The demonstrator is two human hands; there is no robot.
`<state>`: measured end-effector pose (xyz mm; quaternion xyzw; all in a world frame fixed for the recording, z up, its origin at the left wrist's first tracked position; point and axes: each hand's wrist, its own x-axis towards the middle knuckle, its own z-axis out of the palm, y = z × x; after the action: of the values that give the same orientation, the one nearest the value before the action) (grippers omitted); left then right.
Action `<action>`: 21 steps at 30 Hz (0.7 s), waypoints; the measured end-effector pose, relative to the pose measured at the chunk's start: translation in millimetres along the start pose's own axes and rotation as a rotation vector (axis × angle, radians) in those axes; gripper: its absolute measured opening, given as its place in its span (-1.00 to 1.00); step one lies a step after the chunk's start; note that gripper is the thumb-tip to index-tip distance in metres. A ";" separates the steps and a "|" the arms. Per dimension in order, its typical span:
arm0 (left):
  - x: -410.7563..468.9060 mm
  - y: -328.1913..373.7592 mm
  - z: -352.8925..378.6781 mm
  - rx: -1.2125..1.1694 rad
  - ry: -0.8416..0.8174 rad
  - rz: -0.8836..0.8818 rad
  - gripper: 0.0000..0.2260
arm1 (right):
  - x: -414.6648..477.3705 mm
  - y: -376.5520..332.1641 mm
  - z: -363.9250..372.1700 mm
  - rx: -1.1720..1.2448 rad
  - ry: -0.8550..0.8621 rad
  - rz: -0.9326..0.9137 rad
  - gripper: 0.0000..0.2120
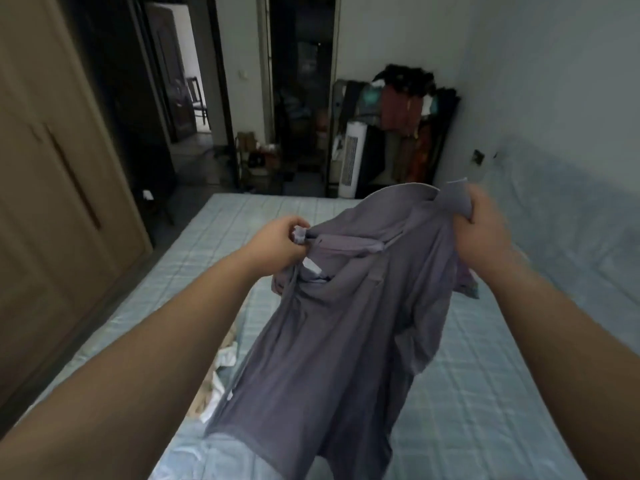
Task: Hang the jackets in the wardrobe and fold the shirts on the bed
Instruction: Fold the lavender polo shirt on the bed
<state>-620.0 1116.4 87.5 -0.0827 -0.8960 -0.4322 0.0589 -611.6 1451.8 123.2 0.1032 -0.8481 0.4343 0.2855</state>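
1 shirt (332, 341), lengthwise vertical, collar (394, 197) up

The shirt (332, 323) is a plain greyish purple, with a small white label (311, 266) near its neck. The bed (485, 393) has a pale blue cover crossed by a faint check of lighter lines. The wardrobe (52, 202) is flat tan brown. The heap of cloth (221, 368) is cream and white. The hanging clothes (405, 109) show rust red, teal and black, perhaps orange too, though they are blurred. The tower fan (349, 161) is white.
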 end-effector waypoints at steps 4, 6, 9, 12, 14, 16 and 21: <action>21.4 49.7 30.8 0.003 -0.109 -0.127 -0.87 | 14.4 38.2 -50.7 0.112 -0.033 0.002 -0.86; 28.4 68.3 48.4 -0.057 -0.126 -0.118 -0.85 | 17.7 50.1 -70.1 0.149 -0.051 0.002 -0.89; 34.1 95.7 77.8 -0.512 -0.213 -0.103 -0.89 | 24.0 64.1 -91.7 0.207 -0.080 0.019 -0.86; 40.7 117.7 103.4 -0.755 -0.235 -0.093 -0.79 | 33.1 70.3 -94.9 0.327 -0.123 0.138 -0.77; 43.6 134.3 111.4 -0.581 -0.211 -0.031 -0.81 | 37.0 65.1 -89.1 0.404 -0.194 0.224 -0.73; 46.4 151.9 115.3 -0.417 -0.179 0.069 -0.82 | 37.4 61.4 -82.3 0.408 -0.309 0.257 -0.70; 53.8 182.1 130.5 -0.378 -0.148 0.208 -0.81 | 39.3 51.5 -67.1 0.217 -0.589 0.201 -0.43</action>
<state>-640.9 1335.6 155.4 -0.2159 -0.7877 -0.5766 0.0208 -639.0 1539.0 141.6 0.1698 -0.8490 0.4995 -0.0291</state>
